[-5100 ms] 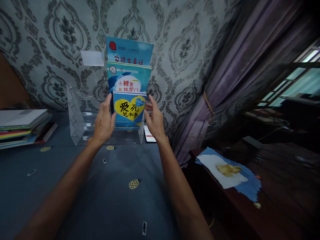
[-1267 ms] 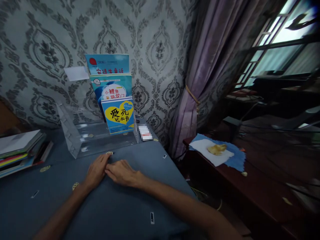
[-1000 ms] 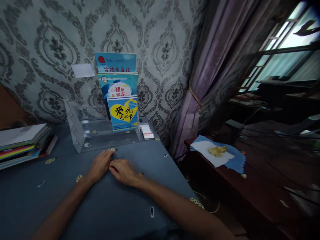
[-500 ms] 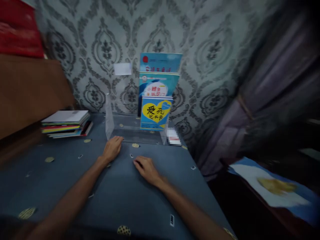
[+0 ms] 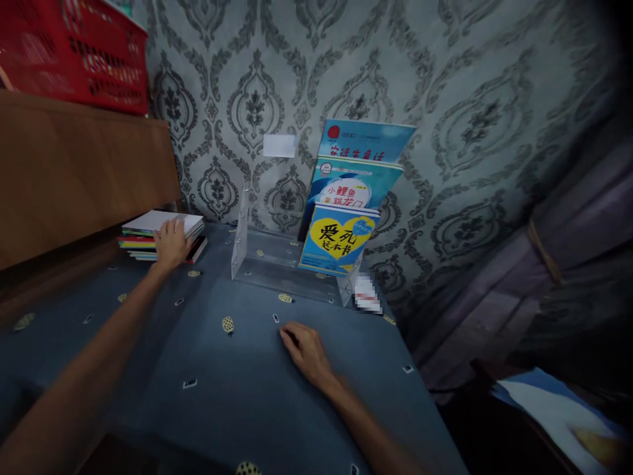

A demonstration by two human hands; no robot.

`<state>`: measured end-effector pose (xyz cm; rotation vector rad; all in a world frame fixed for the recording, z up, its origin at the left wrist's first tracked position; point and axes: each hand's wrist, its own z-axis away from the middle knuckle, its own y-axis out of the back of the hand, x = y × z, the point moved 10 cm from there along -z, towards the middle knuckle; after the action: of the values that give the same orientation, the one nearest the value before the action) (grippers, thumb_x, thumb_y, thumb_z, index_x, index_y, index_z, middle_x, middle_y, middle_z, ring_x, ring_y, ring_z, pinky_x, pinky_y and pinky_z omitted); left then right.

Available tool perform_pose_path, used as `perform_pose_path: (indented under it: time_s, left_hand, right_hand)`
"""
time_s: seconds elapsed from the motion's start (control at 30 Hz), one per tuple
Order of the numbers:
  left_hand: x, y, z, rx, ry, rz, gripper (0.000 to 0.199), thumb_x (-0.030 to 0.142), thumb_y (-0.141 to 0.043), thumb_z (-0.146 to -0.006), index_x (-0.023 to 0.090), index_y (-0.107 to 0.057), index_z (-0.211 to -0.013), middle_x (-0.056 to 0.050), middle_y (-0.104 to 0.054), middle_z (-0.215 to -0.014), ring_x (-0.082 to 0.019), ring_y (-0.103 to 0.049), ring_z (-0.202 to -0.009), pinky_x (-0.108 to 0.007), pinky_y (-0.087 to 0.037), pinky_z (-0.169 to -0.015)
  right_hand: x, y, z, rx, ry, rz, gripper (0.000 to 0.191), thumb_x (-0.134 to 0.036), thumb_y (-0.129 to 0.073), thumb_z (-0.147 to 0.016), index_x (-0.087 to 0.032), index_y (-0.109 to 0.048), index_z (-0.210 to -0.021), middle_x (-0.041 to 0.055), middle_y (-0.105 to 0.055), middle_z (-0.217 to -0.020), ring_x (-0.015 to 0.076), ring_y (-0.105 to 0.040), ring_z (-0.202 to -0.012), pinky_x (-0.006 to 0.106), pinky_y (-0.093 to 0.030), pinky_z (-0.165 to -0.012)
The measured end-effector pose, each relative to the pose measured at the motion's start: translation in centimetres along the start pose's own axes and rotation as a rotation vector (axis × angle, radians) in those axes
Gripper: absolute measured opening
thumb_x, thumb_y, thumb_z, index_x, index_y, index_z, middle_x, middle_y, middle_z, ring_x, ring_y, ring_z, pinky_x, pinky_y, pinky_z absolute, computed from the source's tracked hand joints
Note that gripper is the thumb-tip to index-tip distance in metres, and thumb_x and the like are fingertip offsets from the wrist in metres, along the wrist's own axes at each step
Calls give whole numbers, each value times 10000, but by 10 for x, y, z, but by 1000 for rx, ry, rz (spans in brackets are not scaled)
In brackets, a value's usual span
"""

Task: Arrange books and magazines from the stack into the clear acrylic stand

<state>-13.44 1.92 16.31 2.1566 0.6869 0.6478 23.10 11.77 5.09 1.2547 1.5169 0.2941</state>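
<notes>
My left hand (image 5: 173,243) reaches to a stack of books (image 5: 141,237) at the left; its fingers lie apart over the front edge of the white top book (image 5: 168,220). My right hand (image 5: 307,353) rests on the table with its fingers curled in and nothing visible in them. Beyond it stands a clear acrylic book rack (image 5: 239,241). Three rows of books lean at its right side: a blue-and-yellow book (image 5: 336,239) in front, a teal book (image 5: 363,178) behind it, and a tall blue book (image 5: 368,138) at the back. The rack's left part shows no books.
A patterned dark blue cloth covers the table (image 5: 237,389). A red plastic basket (image 5: 109,59) sits on a brown wooden cabinet (image 5: 84,171) at the left. A pixelated white card (image 5: 367,295) lies beside the rack. Right of the table hang curtains (image 5: 499,290).
My left hand has moved from in front of the rack leftward onto the book stack. My right hand stays on the table. The view has turned somewhat to the left.
</notes>
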Motion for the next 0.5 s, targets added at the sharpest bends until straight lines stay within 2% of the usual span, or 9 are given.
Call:
perform_pose_path:
  time_s: [0.07,0.17,0.37,0.5]
  left_hand:
    - [-14,-10,-11,-118,18,-49,603,395,-476,-925,50,-450,-1419,-304,-402,-1544,-470,-277,-1467,-730,-210,-1113]
    - [-24,-22,-13,-235,15,-108,555,422,-462,-936,64,-505,-1358,-303,-479,-1487,-460,-343,-1440,-762,-215,-1088]
    - [-18,-12,-4,-188,-43,-187,410,373,-448,-944,90,-615,-1190,-287,-621,-1301,-434,-534,-1257,-719,-312,-1033]
    - [-15,-3,-1,-185,-71,-253,375,259,-363,-935,121,-663,-1113,-245,-685,-1207,-398,-606,-1143,-644,-355,-1014]
  right_hand:
    - [1,0,0,7,-2,-5,255,-246,-451,-987,-206,-672,-867,63,-723,-833,206,-670,-756,292,-484,-711]
    - [2,0,0,14,-1,-17,255,-260,-454,-988,-202,-675,-875,67,-731,-843,208,-672,-763,297,-493,-722]
    - [4,-2,0,4,-7,5,259,-262,-449,-987,-207,-664,-853,61,-717,-818,204,-657,-741,294,-482,-713]
    - [3,-2,0,6,-4,13,266,-268,-451,-988,-202,-659,-836,61,-704,-800,201,-639,-720,296,-471,-699]
